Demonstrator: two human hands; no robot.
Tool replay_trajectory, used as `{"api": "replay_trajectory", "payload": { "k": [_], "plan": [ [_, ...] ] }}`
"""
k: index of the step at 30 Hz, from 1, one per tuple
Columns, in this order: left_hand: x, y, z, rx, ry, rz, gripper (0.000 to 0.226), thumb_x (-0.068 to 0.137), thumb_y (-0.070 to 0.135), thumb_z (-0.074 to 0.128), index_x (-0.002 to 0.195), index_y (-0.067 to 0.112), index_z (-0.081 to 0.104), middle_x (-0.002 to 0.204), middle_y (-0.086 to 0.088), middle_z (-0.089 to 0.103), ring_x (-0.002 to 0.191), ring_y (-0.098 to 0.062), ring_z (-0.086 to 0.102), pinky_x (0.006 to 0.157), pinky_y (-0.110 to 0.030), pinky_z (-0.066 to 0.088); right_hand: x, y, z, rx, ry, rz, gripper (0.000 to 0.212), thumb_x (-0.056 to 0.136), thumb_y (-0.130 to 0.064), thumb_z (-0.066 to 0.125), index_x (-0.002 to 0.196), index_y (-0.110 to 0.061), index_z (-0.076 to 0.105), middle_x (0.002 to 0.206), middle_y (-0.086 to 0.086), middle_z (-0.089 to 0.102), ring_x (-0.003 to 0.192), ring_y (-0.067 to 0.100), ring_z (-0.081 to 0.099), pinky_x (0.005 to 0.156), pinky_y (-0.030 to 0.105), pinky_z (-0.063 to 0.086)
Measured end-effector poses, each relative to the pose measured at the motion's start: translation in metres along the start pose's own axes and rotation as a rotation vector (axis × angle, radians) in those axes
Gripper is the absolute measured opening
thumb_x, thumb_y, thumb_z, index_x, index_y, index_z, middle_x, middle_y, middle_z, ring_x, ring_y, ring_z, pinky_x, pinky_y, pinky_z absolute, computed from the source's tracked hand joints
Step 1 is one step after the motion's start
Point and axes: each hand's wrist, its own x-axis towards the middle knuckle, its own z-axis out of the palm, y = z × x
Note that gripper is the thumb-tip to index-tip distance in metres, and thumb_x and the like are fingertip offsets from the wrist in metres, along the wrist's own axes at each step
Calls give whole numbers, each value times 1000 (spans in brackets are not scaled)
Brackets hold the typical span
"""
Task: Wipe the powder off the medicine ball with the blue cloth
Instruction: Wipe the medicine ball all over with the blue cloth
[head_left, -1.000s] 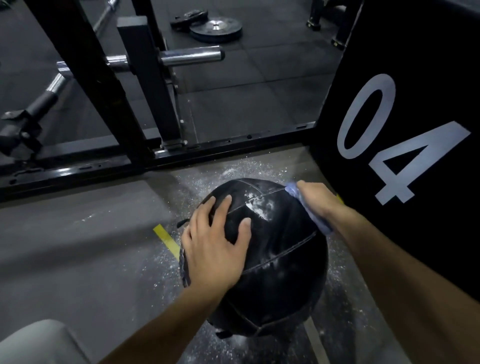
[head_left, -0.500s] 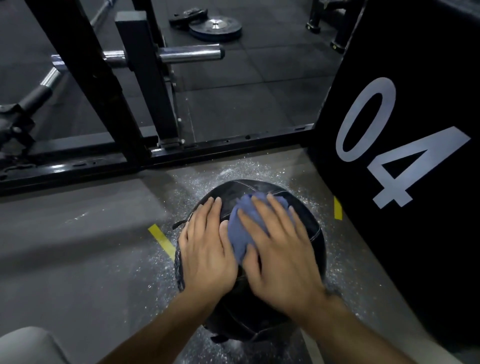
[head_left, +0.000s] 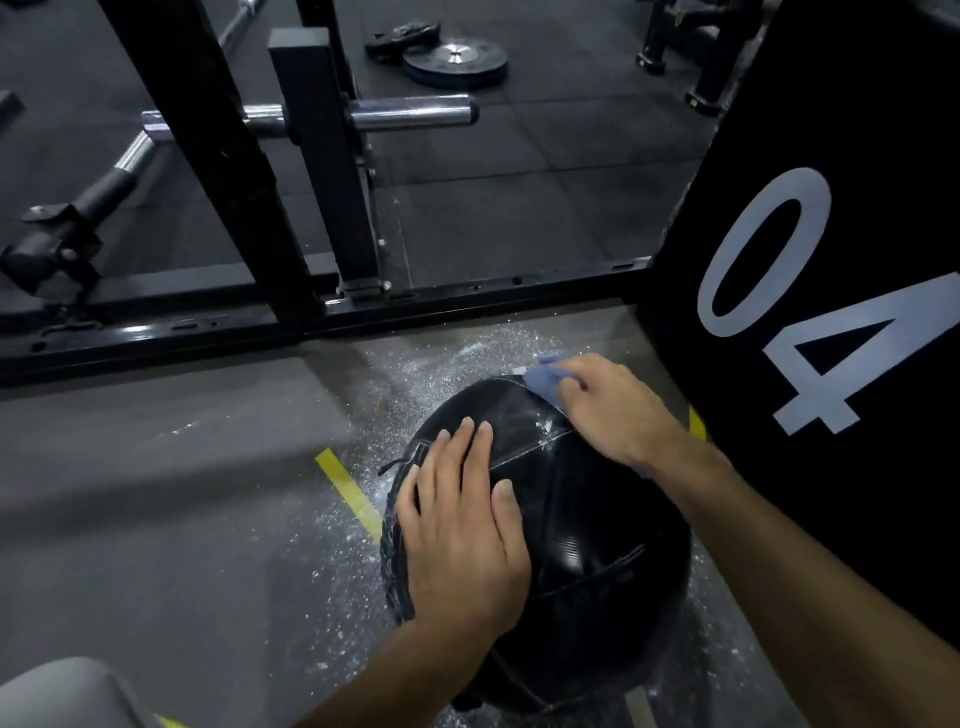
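Note:
A black medicine ball (head_left: 587, 530) sits on the grey floor, with a few streaks of white powder near its top seam. My left hand (head_left: 462, 525) lies flat on the ball's left side, fingers straight. My right hand (head_left: 608, 410) presses the blue cloth (head_left: 545, 382) onto the ball's far upper right edge. Most of the cloth is hidden under that hand; its crumpled end sticks out past the fingers.
White powder (head_left: 447, 364) is scattered on the floor around the ball. A big black box marked 04 (head_left: 831, 291) stands close on the right. A black rack frame (head_left: 311, 317) with a barbell (head_left: 410, 111) runs across behind the ball. A yellow tape strip (head_left: 348, 491) lies at the left.
My right hand has swept the cloth from the ball's near top, beside the left hand, to the far upper right edge. The left hand has stayed on the ball.

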Motion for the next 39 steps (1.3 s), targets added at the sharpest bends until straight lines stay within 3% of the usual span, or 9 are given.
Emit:
{"api": "replay_trajectory", "payload": {
  "k": [7,10,12,15,19,27,32,36,39],
  "plan": [
    [6,-8,-4,-400,79,-184,55,99,36,31,151,26,43,156,12,45,145,-5,37,122,-39,28,-94,-6,47,-341,112,-471,62,97,-41,38,155,-27,53,170,-5,38,163,17,18,129,53,20],
    [4,-12,-4,-410,106,-175,53,98,34,32,146,23,50,151,11,50,142,-6,43,119,-40,33,-87,-9,49,-346,177,-510,59,93,-42,46,147,-27,62,165,0,46,160,22,29,126,56,26],
    [7,-12,0,-324,122,-115,52,99,31,31,143,16,54,150,5,53,141,-14,46,119,-43,33,-59,-17,39,-334,224,-442,52,90,-44,47,136,-32,70,153,0,57,149,27,45,118,61,37],
    [13,-2,3,-279,92,-99,49,100,29,31,141,15,54,151,7,52,144,-13,43,122,-40,27,5,-26,6,-197,24,-14,40,92,-46,45,121,-37,71,145,1,58,139,30,48,117,62,36],
    [9,3,3,-270,71,-108,48,101,29,31,142,19,53,153,13,48,147,-6,36,125,-34,22,45,-11,-11,-15,-124,222,44,85,-53,44,109,-27,71,129,11,69,110,33,63,102,44,51],
    [12,-16,-3,-498,106,-196,57,101,25,38,158,18,38,161,8,38,148,-3,35,122,-27,29,-27,-32,27,-335,53,-459,64,93,-43,25,143,-32,63,151,-10,59,144,17,49,119,42,39],
    [21,-30,-5,-711,19,-210,61,101,27,49,159,34,31,159,16,43,146,0,41,118,-32,37,-86,-13,45,-340,48,-664,54,100,-41,42,151,-32,54,165,-9,43,161,14,22,130,50,18],
    [22,-19,-1,-512,16,-115,54,108,22,34,161,14,34,160,7,42,146,5,37,118,-14,29,-27,-8,23,-188,179,-287,49,92,-42,32,115,-31,73,135,-1,66,133,27,56,106,46,48],
    [36,-8,-9,-517,-57,-177,44,111,18,39,155,26,43,153,18,48,142,8,39,116,-15,31,16,5,10,-10,172,3,31,90,-41,30,70,-29,51,97,4,63,100,34,62,77,41,50]
  ]
}}
